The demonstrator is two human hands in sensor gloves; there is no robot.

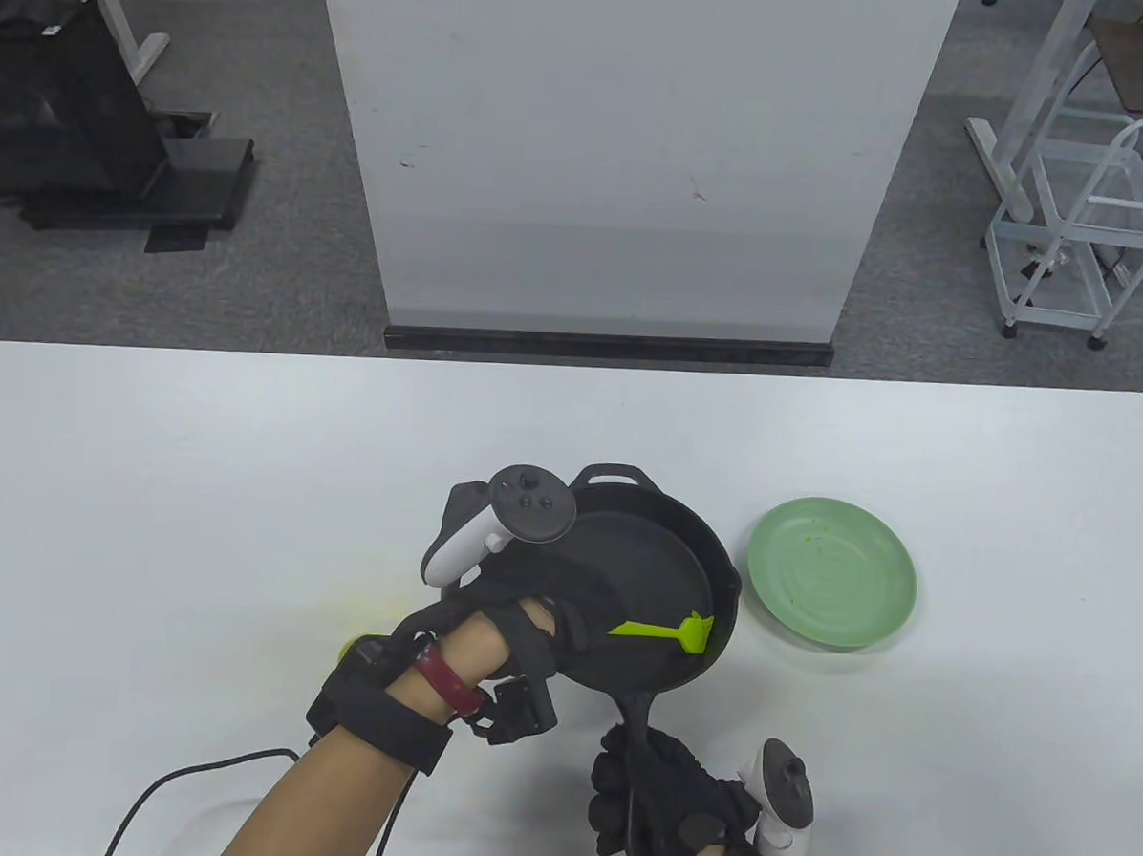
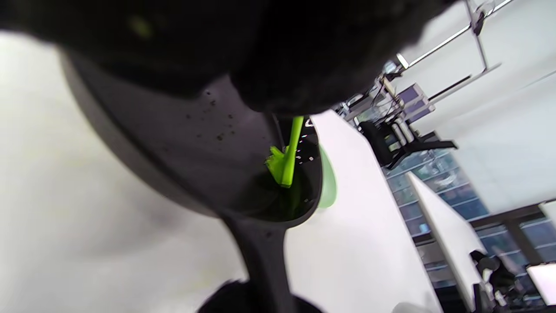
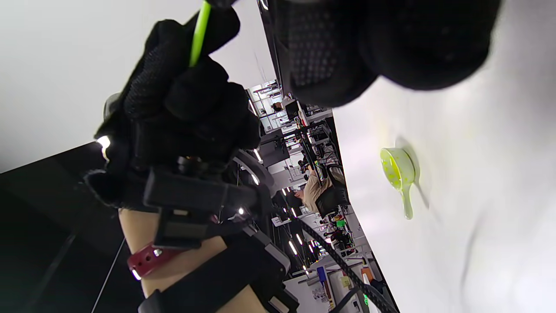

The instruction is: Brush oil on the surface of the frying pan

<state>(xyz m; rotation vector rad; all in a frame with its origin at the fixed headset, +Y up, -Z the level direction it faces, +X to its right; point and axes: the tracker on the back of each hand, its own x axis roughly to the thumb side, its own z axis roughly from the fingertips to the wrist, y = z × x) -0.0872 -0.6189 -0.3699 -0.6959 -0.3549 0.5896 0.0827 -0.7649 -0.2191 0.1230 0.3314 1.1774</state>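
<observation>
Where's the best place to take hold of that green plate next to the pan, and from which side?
Take the green plate by its raised rim on the right edge, coming in from the right. It lies flat and shallow, so only the rim gives a grip, and its left edge sits close beside the frying pan.

Lab: desks (image 3: 304,130), wire cart (image 1: 1079,235)

Bright, even light on the table view; both wrist views blurred, gloves out of focus toward twelve o'clock.
</observation>
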